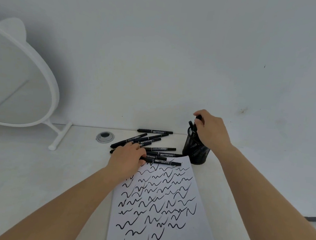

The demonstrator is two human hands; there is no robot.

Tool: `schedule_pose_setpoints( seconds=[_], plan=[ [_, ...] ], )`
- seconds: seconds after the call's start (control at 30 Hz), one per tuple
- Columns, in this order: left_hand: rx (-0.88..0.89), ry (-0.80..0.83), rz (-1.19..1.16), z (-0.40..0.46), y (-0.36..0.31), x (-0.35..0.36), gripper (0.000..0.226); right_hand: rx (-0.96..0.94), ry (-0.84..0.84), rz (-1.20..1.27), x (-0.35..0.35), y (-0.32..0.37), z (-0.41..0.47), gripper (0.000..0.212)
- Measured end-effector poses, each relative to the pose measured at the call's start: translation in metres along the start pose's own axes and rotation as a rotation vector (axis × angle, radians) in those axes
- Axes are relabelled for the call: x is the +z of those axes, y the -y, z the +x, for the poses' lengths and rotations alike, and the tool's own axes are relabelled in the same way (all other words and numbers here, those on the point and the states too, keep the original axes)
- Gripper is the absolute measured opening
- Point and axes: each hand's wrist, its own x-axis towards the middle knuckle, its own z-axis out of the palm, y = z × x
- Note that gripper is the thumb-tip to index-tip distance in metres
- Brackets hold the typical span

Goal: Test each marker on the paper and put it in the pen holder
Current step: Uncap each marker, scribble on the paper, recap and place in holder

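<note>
A white sheet of paper (162, 211) covered with black squiggles lies on the desk in front of me. Beyond its top edge lies a loose pile of several black markers (152, 138). My left hand (126, 160) rests on the pile's near side, fingers closed around a marker (161, 162) lying across the paper's top. A black mesh pen holder (196, 151) stands right of the pile with markers inside. Above its rim, my right hand (212, 130) pinches a black marker (197, 121) that points down into the holder.
A round white mirror (18, 82) on a white stand sits at the far left. A metal cable grommet (105, 136) is set in the desk left of the pile. The white wall rises just behind the markers. A dark cable (314, 219) shows at the right edge.
</note>
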Motion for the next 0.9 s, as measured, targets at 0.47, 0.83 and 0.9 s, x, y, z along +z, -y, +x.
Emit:
schedule_pose_setpoints(
  seconds=[0.47,0.83,0.9],
  plan=[
    [-0.172,-0.121,-0.458,-0.027,-0.008,-0.03,0.012,-0.108,-0.319,0.31,0.002,0.022,-0.06,0.018],
    [0.095,-0.098,-0.457,-0.098,-0.069,-0.063,0.018,0.266,0.095,0.868,0.013,0.059,-0.153,0.03],
    [0.114,-0.168,-0.32,-0.106,-0.078,-0.062,0.019,0.329,0.061,0.946,0.014,0.06,-0.163,0.035]
  ],
)
